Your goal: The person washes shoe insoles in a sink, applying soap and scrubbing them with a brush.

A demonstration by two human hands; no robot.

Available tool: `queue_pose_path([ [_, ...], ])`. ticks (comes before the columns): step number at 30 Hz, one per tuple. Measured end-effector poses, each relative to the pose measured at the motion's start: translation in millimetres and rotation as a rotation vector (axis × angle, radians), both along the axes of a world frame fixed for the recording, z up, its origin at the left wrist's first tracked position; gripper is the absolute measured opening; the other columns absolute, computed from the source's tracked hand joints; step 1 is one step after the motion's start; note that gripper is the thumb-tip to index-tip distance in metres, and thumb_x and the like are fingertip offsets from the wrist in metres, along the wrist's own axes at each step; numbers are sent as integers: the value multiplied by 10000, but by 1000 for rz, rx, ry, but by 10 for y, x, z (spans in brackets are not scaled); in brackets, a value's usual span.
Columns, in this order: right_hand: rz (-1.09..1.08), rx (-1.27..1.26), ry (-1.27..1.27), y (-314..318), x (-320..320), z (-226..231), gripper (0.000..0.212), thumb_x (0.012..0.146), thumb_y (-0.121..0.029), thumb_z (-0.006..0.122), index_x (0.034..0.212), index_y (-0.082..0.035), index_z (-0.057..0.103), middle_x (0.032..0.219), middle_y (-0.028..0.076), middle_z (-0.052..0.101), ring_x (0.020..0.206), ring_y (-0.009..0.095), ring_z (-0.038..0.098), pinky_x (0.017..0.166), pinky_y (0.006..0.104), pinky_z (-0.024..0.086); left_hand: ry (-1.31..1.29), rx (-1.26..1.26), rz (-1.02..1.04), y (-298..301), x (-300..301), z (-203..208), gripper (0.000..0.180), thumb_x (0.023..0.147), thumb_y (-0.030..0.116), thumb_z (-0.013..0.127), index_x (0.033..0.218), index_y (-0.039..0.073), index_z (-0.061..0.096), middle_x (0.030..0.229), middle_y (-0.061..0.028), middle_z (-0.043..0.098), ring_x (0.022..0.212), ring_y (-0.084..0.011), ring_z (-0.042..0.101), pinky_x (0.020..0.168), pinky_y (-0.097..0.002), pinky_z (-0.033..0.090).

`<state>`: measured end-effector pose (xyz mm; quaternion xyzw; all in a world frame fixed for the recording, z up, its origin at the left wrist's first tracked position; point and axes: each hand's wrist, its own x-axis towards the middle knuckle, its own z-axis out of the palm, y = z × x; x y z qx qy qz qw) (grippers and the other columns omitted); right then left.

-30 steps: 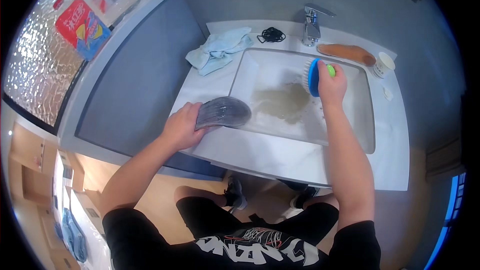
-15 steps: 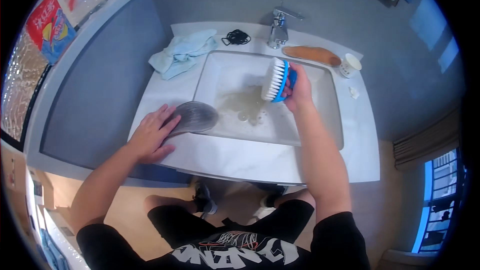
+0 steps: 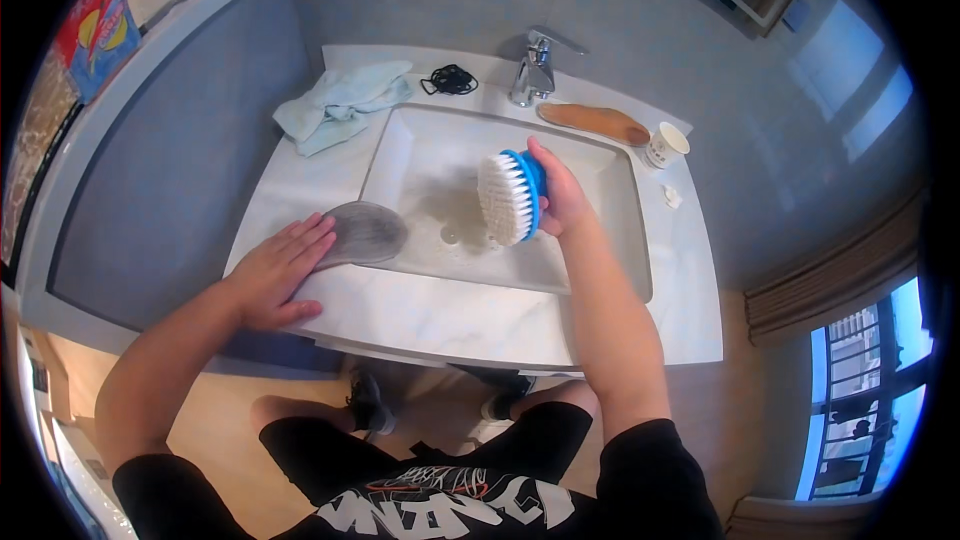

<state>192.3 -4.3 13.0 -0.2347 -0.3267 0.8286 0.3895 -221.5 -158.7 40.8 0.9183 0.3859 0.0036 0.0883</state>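
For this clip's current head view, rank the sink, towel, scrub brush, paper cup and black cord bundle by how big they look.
Largest to smallest:
1. Sink
2. Towel
3. Scrub brush, which the right hand holds above the sink, nearer the camera
4. Paper cup and black cord bundle: too alike to rank

The window (image 3: pixel 868 390) glows bluish, glare patches the grey wall (image 3: pixel 700 75), and fisheye distortion bends outer lines

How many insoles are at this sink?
2. The gray insole lies partly under the left hand at the left front corner of the sink; the brown insole behind it, right of the faucet. None seem hidden.
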Motion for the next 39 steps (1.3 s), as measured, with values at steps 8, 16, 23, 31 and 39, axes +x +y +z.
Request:
queue_pose_path([
  [8,-387,530,-1487,-30,-81,-187,554,839,-447,746,1079,14,552,841,168,678,643,262,664,598,386,541,-7,20,1,32,6,-31,916,847,471,606,1522,-50,273,1621,-241,216,1512,-413,182,1228,-499,170],
  [16,-161,581,-1791,-59,-132,-100,524,800,-390,756,1107,22,654,1057,204,705,993,347,681,866,409,543,-16,28,-7,29,-19,-42,885,856,466,621,1510,-43,308,1614,-218,253,1509,-397,202,1228,-491,177],
  [23,119,732,-1868,-21,-140,-204,521,764,-402,816,1142,-57,718,1134,160,710,1021,314,687,891,394,547,-41,37,-18,37,-14,-54,872,868,472,606,1507,-46,314,1610,-218,263,1505,-395,217,1227,-489,176],
  [31,19,625,-1958,36,-78,-275,446,857,-428,713,1095,-51,731,1102,167,720,1013,314,690,880,405,546,-56,42,-23,39,-10,-46,865,872,469,602,1504,-48,317,1609,-221,264,1502,-394,224,1227,-486,180],
  [39,-179,457,-2060,39,-39,-164,434,864,-415,709,1089,-44,713,1154,164,703,1071,331,669,916,406,534,-57,37,-22,31,-12,-23,861,862,449,622,1497,-51,325,1604,-222,272,1500,-398,228,1224,-493,184],
])
